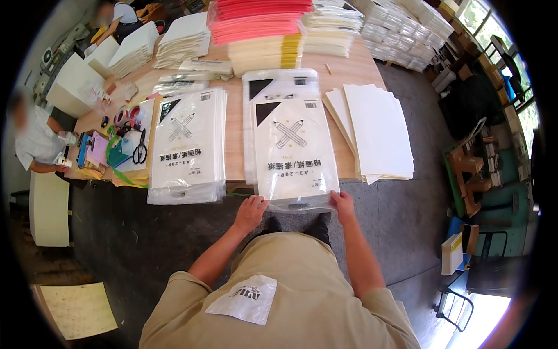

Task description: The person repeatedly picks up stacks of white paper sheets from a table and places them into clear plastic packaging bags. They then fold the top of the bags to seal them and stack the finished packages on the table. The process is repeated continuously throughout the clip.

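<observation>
wooden table bears bagged pads; white sheets.

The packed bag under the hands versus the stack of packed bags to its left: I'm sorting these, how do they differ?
The packed bag is a single piece gripped at its near corners by the left hand and right hand; the stack of packed bags is many layers, untouched. Both overhang the table edge and share the crossed-pencil print in clear plastic.

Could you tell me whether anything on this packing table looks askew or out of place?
The clear printed bag held by both hands overhangs the table edge. The finished bag stack overhangs too, and the white sheets are fanned unevenly.
</observation>
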Action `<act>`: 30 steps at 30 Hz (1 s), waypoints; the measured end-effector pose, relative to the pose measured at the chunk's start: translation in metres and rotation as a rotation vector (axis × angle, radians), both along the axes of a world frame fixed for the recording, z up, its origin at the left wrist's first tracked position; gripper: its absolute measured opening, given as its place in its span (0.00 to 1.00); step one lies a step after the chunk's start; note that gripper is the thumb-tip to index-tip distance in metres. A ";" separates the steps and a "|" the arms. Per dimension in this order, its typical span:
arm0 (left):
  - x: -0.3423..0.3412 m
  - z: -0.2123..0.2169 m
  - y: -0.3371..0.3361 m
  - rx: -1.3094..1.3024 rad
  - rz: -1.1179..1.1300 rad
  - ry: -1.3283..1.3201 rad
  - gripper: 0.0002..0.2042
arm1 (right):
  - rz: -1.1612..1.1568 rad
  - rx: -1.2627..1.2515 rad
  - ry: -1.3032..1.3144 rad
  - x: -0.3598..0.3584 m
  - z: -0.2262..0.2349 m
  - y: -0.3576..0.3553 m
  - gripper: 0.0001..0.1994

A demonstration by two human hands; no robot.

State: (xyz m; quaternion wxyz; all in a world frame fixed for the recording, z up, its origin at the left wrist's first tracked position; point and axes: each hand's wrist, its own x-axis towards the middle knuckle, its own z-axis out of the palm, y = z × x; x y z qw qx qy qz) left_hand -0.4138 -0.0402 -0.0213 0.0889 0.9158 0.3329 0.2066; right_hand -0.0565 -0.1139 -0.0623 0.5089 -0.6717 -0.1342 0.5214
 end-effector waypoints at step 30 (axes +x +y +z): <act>0.029 -0.017 -0.106 -0.584 0.952 -0.816 0.20 | 0.287 -0.100 0.416 0.054 0.002 -0.003 0.09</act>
